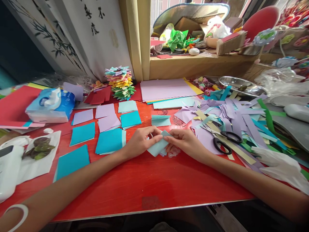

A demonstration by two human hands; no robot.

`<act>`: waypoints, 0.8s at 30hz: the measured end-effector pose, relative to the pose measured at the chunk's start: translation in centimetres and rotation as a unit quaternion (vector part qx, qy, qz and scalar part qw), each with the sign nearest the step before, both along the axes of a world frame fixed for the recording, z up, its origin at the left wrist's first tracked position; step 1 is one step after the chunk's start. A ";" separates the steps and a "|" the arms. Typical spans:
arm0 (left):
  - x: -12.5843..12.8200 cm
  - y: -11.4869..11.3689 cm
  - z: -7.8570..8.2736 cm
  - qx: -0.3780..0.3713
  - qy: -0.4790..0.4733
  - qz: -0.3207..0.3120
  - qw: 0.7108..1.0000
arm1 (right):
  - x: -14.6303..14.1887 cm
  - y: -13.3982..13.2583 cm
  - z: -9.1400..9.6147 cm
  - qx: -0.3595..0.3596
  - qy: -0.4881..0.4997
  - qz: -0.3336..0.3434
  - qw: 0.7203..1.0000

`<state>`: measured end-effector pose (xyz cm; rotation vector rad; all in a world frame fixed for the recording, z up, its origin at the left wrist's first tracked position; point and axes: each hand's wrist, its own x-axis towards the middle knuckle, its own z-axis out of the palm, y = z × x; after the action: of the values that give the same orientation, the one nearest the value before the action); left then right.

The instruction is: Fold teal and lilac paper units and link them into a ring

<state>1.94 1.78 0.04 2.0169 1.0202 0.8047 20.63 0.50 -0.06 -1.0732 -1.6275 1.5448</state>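
Pinching pale blue paper (154,149), left hand (143,140) and right hand (185,142) gripping it; red table (135,183) beneath

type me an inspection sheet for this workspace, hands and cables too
Surface: red table, dark patch near its front edge
Job's things: pale blue paper held in both hands; teal squares stacked to the left
Clutter: scissors lying on paper strips at right; tissue pack at left
Hands: left hand and right hand both pinch the paper
Cables: nothing clearly seen
Surroundings: crowded window ledge, hanging cloth with writing
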 end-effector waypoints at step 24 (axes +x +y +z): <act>0.0 0.2 0.1 -0.051 0.007 -0.045 0.998 | -0.4 -0.6 -0.5 -0.017 0.007 0.027 0.999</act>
<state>1.97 1.93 0.12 1.9692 0.9532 0.6783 20.27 -0.13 -0.53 -1.0409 -1.6392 1.6164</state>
